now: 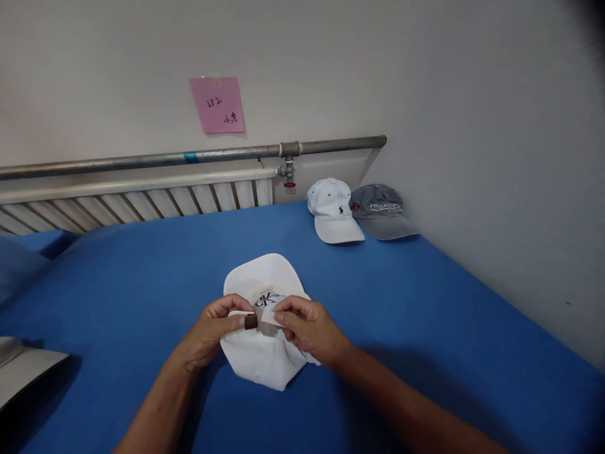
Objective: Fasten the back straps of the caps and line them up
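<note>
A white baseball cap (265,362) lies on the blue surface in front of me, its brim pointing away and its back opening toward me. Dark letters show through that opening. My left hand (217,325) pinches the brass-coloured buckle (251,321) at one end of the cap's back strap. Between the thumb and fingers of my right hand (307,325) is the free end of the white strap (269,316). A small gap separates the strap end from the buckle. Fingertips hide part of both.
A white cap (335,208) with a small dark emblem and a grey cap (382,211) sit side by side near the wall corner. Behind the blue surface (155,271) run a metal pipe (236,154) and a radiator (179,200). A pale object (28,366) stands at the left edge.
</note>
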Demonstrator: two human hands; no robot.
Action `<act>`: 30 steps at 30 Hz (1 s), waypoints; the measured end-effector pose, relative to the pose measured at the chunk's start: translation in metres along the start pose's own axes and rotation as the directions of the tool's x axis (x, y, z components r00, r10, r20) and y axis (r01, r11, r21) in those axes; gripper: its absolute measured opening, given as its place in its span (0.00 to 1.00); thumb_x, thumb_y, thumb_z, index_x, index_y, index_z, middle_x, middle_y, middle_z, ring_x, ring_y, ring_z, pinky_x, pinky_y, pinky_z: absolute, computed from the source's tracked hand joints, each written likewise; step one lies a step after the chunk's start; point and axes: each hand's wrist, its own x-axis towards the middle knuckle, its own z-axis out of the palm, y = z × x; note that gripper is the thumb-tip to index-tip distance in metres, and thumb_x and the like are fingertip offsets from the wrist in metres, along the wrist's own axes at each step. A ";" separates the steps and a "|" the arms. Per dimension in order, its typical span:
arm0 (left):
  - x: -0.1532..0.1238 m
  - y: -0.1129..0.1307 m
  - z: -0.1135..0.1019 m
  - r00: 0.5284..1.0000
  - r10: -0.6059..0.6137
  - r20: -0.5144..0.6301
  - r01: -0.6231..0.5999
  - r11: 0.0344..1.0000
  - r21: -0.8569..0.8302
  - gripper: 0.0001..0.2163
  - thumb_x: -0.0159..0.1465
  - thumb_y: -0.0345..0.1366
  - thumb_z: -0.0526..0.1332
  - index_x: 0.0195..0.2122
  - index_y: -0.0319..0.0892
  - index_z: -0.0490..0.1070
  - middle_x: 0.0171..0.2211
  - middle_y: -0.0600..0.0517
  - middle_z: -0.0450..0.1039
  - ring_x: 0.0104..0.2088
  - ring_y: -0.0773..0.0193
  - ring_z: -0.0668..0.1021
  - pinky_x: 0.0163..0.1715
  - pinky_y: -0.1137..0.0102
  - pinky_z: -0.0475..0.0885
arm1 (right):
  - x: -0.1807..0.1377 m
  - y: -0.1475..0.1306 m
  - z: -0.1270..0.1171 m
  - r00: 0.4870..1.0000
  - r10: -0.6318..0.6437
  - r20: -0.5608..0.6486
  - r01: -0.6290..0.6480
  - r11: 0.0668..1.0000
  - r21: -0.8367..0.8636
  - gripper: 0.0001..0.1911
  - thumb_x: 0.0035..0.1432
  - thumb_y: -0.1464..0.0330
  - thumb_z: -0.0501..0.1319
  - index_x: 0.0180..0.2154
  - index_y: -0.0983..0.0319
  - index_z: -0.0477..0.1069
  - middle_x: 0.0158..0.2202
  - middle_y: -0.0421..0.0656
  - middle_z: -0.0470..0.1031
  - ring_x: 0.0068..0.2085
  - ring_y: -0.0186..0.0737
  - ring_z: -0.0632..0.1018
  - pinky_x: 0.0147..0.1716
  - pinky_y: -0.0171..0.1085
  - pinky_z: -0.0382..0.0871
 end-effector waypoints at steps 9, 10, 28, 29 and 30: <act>-0.001 0.002 0.003 0.999 -0.031 0.038 0.031 1.000 -0.004 0.13 0.44 0.38 0.74 0.26 0.39 0.75 0.20 0.53 0.75 0.17 0.71 0.72 0.18 0.78 0.63 | 0.000 -0.001 0.001 0.997 0.004 0.078 -0.007 0.999 0.043 0.06 0.50 0.65 0.61 0.27 0.62 0.70 0.17 0.33 0.63 0.18 0.26 0.59 0.17 0.29 0.49; 0.000 0.002 0.003 0.999 -0.031 0.045 0.031 0.999 -0.006 0.12 0.44 0.38 0.74 0.26 0.39 0.75 0.21 0.53 0.76 0.18 0.71 0.72 0.18 0.78 0.63 | 0.000 -0.002 0.001 0.996 0.012 0.088 -0.017 0.998 0.056 0.06 0.50 0.65 0.61 0.27 0.62 0.70 0.16 0.33 0.63 0.17 0.26 0.59 0.17 0.29 0.49; 0.002 -0.001 0.005 0.998 -0.029 0.062 0.034 0.997 -0.075 0.11 0.44 0.36 0.74 0.26 0.39 0.76 0.21 0.53 0.76 0.18 0.72 0.73 0.19 0.79 0.63 | 0.005 0.004 0.002 0.983 -0.057 0.174 0.033 0.990 0.136 0.05 0.51 0.67 0.61 0.28 0.63 0.71 0.16 0.32 0.62 0.17 0.25 0.60 0.17 0.29 0.49; 0.002 -0.001 0.006 0.998 -0.025 0.058 0.029 0.996 -0.082 0.11 0.44 0.35 0.74 0.25 0.38 0.76 0.21 0.53 0.76 0.18 0.72 0.73 0.19 0.79 0.63 | 0.006 0.005 0.003 0.984 -0.072 0.166 0.051 0.991 0.126 0.05 0.51 0.67 0.61 0.28 0.63 0.71 0.16 0.33 0.62 0.17 0.25 0.60 0.17 0.29 0.50; 0.003 -0.001 0.007 0.998 -0.019 0.054 0.024 0.996 -0.089 0.11 0.44 0.35 0.74 0.25 0.38 0.76 0.21 0.53 0.76 0.18 0.72 0.73 0.19 0.79 0.63 | 0.006 0.005 0.003 0.984 -0.082 0.160 0.064 0.992 0.113 0.06 0.51 0.66 0.61 0.28 0.63 0.71 0.16 0.33 0.62 0.18 0.25 0.60 0.17 0.29 0.50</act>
